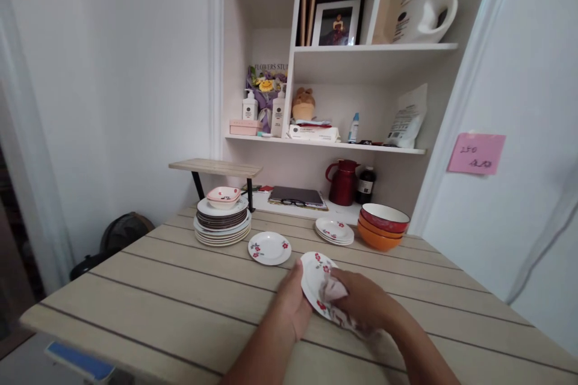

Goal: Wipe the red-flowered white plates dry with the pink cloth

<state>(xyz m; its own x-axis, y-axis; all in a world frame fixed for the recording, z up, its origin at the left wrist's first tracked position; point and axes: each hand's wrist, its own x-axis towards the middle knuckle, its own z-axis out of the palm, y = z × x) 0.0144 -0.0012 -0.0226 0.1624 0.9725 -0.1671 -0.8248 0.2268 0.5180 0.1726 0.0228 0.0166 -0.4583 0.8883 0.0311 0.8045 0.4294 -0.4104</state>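
Observation:
My left hand grips a small white plate with red flowers by its left edge, holding it tilted above the table. Bunched in my right hand is a pale cloth, pressed against the plate's face; part of it hangs below the rim. Another flowered plate lies flat just beyond my left hand. Farther back to the right sits a short stack of similar plates. The lower right part of the held plate is hidden by the cloth and my right fingers.
A tall plate stack topped by small bowls stands at the back left, beside a raised wooden shelf. Stacked red and orange bowls stand at the back right. Behind are a red jug, a dark bottle and a laptop.

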